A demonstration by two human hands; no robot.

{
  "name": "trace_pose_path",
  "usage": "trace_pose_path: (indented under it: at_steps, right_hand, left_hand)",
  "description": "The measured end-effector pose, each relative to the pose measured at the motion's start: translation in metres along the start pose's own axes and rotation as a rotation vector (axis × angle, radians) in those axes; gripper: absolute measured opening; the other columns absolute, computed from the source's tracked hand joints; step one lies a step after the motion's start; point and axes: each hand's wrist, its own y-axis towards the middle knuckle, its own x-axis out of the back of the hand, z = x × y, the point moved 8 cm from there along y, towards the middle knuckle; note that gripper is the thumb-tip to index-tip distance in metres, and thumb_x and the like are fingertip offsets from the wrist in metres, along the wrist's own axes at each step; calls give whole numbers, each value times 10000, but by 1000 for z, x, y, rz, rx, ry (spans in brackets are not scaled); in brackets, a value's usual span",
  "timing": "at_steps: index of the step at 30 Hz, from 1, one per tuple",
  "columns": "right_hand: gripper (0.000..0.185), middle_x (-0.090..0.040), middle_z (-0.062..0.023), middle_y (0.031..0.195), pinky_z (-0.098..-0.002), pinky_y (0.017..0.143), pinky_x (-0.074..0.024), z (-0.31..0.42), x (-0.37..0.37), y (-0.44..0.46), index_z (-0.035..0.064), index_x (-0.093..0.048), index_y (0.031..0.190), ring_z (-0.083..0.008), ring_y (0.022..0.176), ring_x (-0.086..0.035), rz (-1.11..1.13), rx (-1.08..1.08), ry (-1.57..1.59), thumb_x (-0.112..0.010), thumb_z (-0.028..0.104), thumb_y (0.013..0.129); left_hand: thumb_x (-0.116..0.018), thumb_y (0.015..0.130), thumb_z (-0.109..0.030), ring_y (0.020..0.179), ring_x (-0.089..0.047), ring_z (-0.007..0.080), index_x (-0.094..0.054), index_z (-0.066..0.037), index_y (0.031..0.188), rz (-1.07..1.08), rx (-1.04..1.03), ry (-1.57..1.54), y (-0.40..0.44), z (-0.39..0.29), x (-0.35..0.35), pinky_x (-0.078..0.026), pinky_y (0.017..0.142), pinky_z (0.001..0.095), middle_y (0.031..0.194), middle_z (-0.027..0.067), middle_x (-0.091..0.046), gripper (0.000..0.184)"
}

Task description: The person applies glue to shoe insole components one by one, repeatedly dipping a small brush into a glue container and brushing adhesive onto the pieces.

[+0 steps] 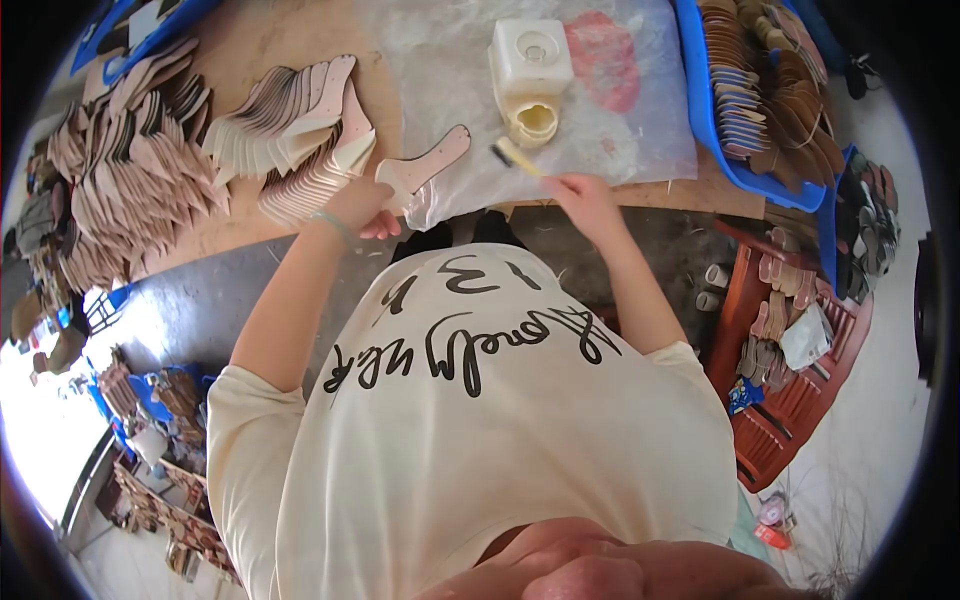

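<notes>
A pale, insole-shaped piece (440,155) lies over the plastic sheet near the table's front edge. My left hand (362,207) is at its wide end, beside a fanned stack of similar pieces (315,180); its fingers are bent together, and what they grip is too small to make out. My right hand (588,205) is closed round the yellow handle of a small brush (520,159), whose dark bristles point left. Just beyond the brush stands a white container (532,57) with a crusted, yellowish cup (532,121) at its front.
More fanned pieces (145,180) cover the table's left side. A blue crate (705,110) of brown and white pieces stands at the right. The plastic sheet (450,60) has a pink stain. Below right is a red wooden rack (735,345) with pieces on it.
</notes>
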Motion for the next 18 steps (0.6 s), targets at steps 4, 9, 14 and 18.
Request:
trace_pose_path:
  at_steps: [4,9,14,18]
  right_hand:
    - [344,-638,-82,674,-293,609,-443,-1,-81,3,-24,-695,921,-116,629,-541,233,106,185,-641,312,870]
    - [327,-602,-98,609,-307,541,-408,-21,-136,-3,3,-704,948,-121,543,-503,348,-8,243,-645,315,871]
    - [370,-566,-129,572,-385,523,-403,-11,-134,-1,21,-667,771,-277,532,-540,254,94,-51,-588,362,890]
    - [407,-558,-152,586,-459,535,-405,-5,-113,9,46,-592,698,-366,593,-556,55,244,-287,-553,401,893]
  left_hand:
    - [-460,897,-232,418,-498,120,-548,5,921,-46,112,-100,6,17,-2,-368,368,239,589,89,-592,253]
    - [-486,897,-258,410,-450,97,-573,-29,853,-80,205,-173,5,22,-1,-327,363,225,564,42,-560,249]
    - [-482,905,-264,409,-441,91,-584,-40,825,-118,245,-187,7,33,2,-335,374,227,555,26,-549,259]
    - [-482,905,-266,414,-444,98,-581,-31,814,-65,221,-173,5,37,-3,-337,379,230,550,34,-544,271]
